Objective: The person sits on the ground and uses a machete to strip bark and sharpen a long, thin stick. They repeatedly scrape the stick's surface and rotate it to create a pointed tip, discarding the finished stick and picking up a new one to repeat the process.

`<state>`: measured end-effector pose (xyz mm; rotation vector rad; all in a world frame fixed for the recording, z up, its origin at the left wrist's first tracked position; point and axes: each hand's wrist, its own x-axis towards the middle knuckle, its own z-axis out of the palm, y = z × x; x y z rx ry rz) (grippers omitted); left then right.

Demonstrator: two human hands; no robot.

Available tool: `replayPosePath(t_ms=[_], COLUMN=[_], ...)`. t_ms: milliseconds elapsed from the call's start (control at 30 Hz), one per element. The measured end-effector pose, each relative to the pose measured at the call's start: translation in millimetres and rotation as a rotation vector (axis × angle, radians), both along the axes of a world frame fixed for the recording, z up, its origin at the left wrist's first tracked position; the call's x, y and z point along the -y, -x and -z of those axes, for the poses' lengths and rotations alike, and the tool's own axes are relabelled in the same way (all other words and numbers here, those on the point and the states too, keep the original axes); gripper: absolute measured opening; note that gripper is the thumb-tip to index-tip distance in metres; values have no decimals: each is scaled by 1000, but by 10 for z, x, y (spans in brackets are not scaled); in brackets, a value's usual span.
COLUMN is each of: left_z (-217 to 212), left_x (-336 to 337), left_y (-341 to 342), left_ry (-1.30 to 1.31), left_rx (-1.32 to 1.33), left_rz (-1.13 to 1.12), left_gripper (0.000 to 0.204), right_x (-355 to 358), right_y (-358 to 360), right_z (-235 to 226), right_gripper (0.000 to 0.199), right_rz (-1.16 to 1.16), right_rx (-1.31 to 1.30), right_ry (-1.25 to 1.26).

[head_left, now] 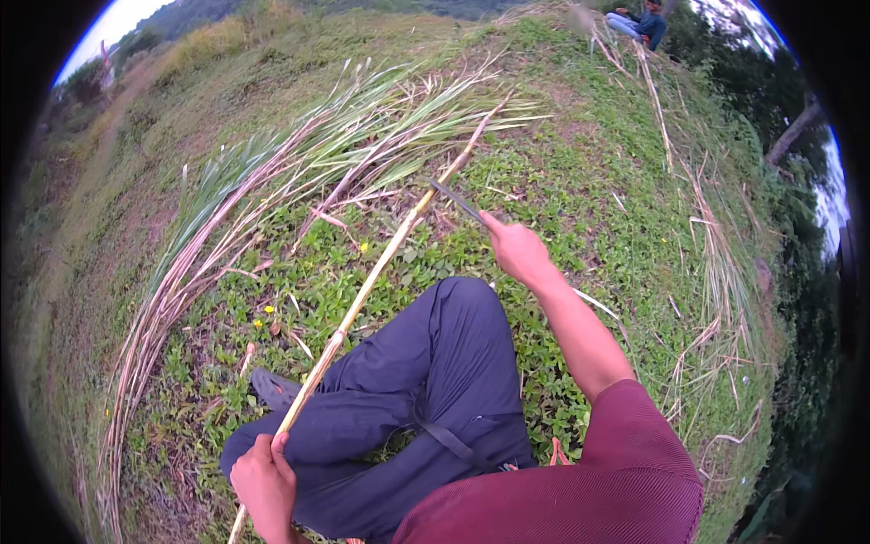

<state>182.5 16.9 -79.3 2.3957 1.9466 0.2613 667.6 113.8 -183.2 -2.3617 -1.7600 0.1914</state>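
Observation:
A long pale yellow cane stalk [370, 285] slants from the lower left across my legs, up toward the leafy pile. My left hand [265, 482] is wrapped round its lower part, near my knee. In my right hand [518, 247], stretched out ahead, is a knife with a dark, narrow blade [459, 201]. The blade's tip end meets or lies very close to the stalk's upper part; whether it cuts in cannot be told. Browner skin covers the stalk beyond the blade. The knife's handle is hidden inside my fist.
Cut, leafy stalks [272, 172] lie in a long heap at the left and ahead. More dry stalks [716, 254] run along the right edge beside dark bushes. Another person [642, 25] sits far off at the upper right. My crossed legs [426, 363] rest on weedy ground.

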Motion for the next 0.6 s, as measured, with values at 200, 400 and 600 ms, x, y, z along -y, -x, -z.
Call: replayPosePath(t_ms=[200,400,600], left_z=[-121,-110,67], left_x=[-74,-68,-231], left_y=[-42,80,97], left_ry=[201,353,589], left_rx=[59,145,449], left_rz=[-25,-20,-72], left_gripper=[28,38,36], right_x=[572,386,142], right_y=[1096,855,392], right_z=[-348,-232,-55], right_gripper=[54,55,42], right_rz=[-588,-593,-194], right_rx=[92,106,11], right_ry=[-163,-165,-86])
